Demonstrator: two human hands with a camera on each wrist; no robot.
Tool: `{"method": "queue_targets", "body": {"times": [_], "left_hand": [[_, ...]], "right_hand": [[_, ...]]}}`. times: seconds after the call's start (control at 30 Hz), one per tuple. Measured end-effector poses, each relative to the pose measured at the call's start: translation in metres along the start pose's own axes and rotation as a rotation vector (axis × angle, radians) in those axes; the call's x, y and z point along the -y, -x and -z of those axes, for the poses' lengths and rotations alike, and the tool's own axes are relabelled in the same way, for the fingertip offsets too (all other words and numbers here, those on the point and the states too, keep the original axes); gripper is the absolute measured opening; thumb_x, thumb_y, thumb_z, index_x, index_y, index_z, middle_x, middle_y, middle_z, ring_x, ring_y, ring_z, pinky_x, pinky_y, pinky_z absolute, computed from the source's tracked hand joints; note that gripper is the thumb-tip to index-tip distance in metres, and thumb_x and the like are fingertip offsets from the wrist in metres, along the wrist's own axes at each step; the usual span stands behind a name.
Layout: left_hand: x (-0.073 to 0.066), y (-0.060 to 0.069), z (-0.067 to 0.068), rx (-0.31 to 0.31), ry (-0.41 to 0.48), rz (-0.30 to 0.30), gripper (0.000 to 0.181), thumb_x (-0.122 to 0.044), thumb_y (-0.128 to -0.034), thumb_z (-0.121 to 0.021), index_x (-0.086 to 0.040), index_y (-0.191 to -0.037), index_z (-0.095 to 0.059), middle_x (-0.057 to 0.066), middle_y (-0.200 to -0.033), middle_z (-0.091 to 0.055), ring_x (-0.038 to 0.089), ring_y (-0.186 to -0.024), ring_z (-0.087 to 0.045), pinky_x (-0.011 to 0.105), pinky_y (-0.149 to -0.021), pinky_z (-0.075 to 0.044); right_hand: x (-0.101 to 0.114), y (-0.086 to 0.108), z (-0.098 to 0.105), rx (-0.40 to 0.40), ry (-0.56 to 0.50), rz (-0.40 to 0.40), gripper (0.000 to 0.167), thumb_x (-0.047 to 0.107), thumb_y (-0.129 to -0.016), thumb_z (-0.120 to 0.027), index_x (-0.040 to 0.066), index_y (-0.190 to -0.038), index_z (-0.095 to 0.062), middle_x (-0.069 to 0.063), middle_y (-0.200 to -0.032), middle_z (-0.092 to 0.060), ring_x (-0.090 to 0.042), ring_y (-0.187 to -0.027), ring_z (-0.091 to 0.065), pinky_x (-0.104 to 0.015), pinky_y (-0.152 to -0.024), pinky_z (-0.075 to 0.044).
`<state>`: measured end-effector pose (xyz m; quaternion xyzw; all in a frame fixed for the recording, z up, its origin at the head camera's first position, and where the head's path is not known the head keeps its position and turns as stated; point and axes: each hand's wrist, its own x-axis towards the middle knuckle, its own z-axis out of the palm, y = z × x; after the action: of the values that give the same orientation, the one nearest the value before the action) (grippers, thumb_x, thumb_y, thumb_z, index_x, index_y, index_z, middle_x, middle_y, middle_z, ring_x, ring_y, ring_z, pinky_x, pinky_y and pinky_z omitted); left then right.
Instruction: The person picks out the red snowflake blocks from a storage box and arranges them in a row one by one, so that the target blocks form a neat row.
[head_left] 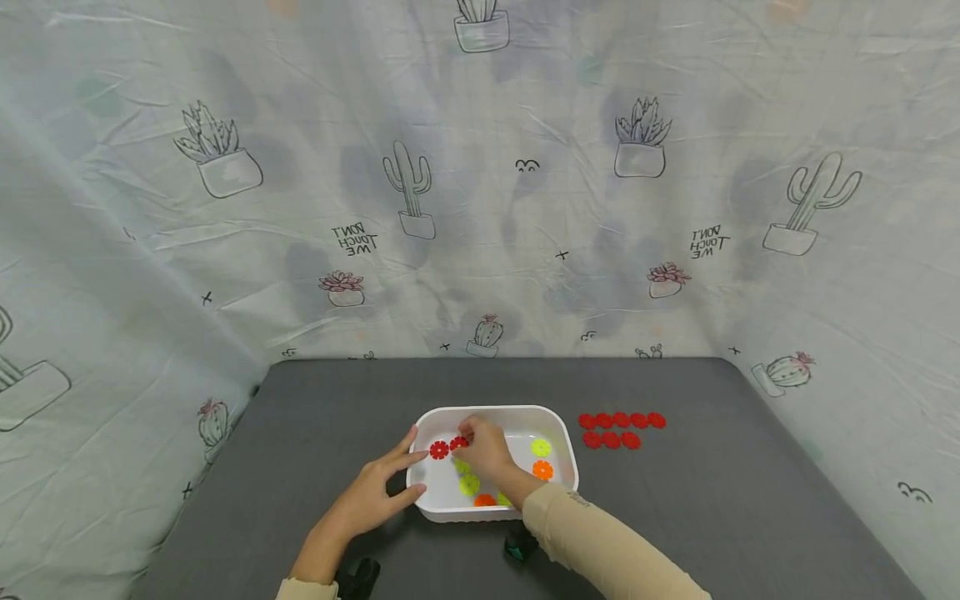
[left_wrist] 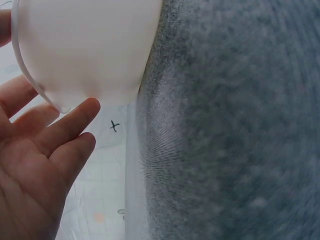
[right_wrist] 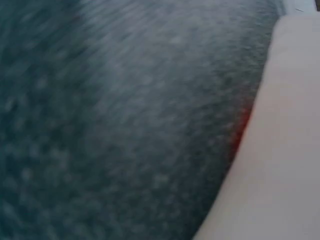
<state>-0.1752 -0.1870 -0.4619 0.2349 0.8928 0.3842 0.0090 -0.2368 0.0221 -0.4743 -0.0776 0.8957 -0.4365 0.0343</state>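
Observation:
A white plastic tray (head_left: pixel 540 411) holds several notched plastic discs. Inside its left half, my right hand (head_left: pixel 487 450) reaches down and its thumb and fingertips pinch a red disc (head_left: pixel 457 443). Another red disc (head_left: pixel 438 450) lies just left of it. Yellow-green discs (head_left: pixel 469 484) and an orange disc (head_left: pixel 484 500) lie below that hand. My left hand (head_left: pixel 367 496) is at the tray's left end with spread fingers; in the left wrist view, its fingers (left_wrist: pixel 75 120) touch the tray's rim and outer wall. The right wrist view shows the tray's side, not the right hand.
To the right of the tray, several red discs (head_left: pixel 621 420) lie in two rows on the dark grey table (head_left: pixel 705 500). A yellow-green disc (head_left: pixel 541 447) and an orange disc (head_left: pixel 543 470) lie in the tray's right end. A cactus-print cloth (head_left: pixel 525 208) hangs behind and at the sides.

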Motion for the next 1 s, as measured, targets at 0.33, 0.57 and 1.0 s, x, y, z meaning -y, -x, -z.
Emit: {"method": "queue_targets", "body": {"times": [0.33, 0.57, 1.0], "left_hand": [[0.0018, -0.0009, -0.0007, -0.003, -0.011, 0.018, 0.052, -0.031, -0.0867, -0.068, -0.009, -0.132, -0.057, 0.008, -0.154, -0.029, 0.030, -0.135, -0.039, 0.056, -0.102, -0.038], [0.0016, -0.0010, -0.0001, -0.006, -0.009, 0.016, 0.051, -0.030, -0.0866, -0.068, -0.009, -0.132, -0.057, 0.008, -0.154, -0.029, 0.029, -0.135, -0.038, 0.055, -0.102, -0.038], [0.0033, -0.0007, -0.0005, -0.008, -0.008, 0.011, 0.051, -0.032, -0.0875, -0.067, -0.009, -0.132, -0.057, 0.008, -0.155, -0.028, 0.030, -0.135, -0.038, 0.056, -0.102, -0.038]], "right_hand": [[0.0026, -0.0026, -0.0078, -0.058, 0.149, 0.009, 0.024, 0.005, -0.075, -0.078, 0.004, -0.095, -0.064, -0.004, -0.086, -0.063, -0.014, -0.074, -0.053, -0.030, -0.075, -0.053], [0.0048, -0.0023, -0.0100, -0.063, 0.194, -0.026, 0.023, 0.004, -0.076, -0.076, 0.005, -0.094, -0.061, -0.002, -0.083, -0.058, -0.014, -0.072, -0.051, -0.029, -0.073, -0.053], [0.0087, 0.0016, -0.0080, -0.029, 0.213, -0.019, 0.022, 0.003, -0.076, -0.076, 0.011, -0.092, -0.063, -0.005, -0.097, -0.054, -0.016, -0.083, -0.053, -0.033, -0.086, -0.053]]}}
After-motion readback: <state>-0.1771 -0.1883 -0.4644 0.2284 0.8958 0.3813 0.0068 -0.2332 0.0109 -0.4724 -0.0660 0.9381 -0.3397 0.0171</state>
